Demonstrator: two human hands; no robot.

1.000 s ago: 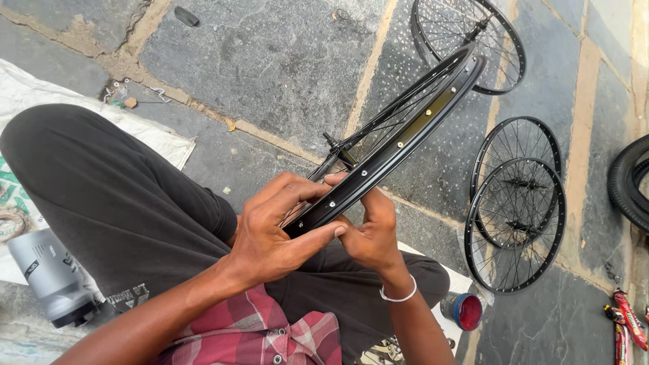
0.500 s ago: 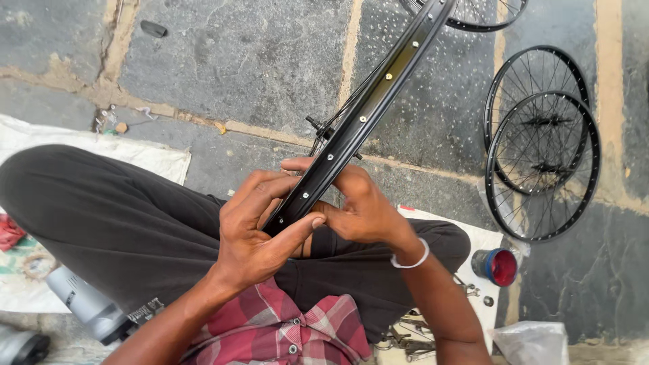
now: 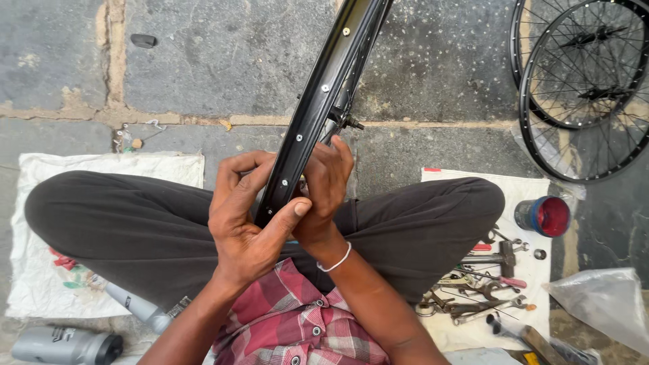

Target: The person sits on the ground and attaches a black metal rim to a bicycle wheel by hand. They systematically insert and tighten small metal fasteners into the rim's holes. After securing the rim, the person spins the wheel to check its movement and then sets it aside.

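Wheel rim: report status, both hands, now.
Left hand and right hand both gripping black wheel rim at its near end, over lap. Rim stands edge-on, running away from the person. Nothing blocking; tools on cloth to the right.

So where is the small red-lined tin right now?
In the head view the tin lies on its side at the right, on the edge of the white cloth, just past the person's knee and above the pile of wrenches.
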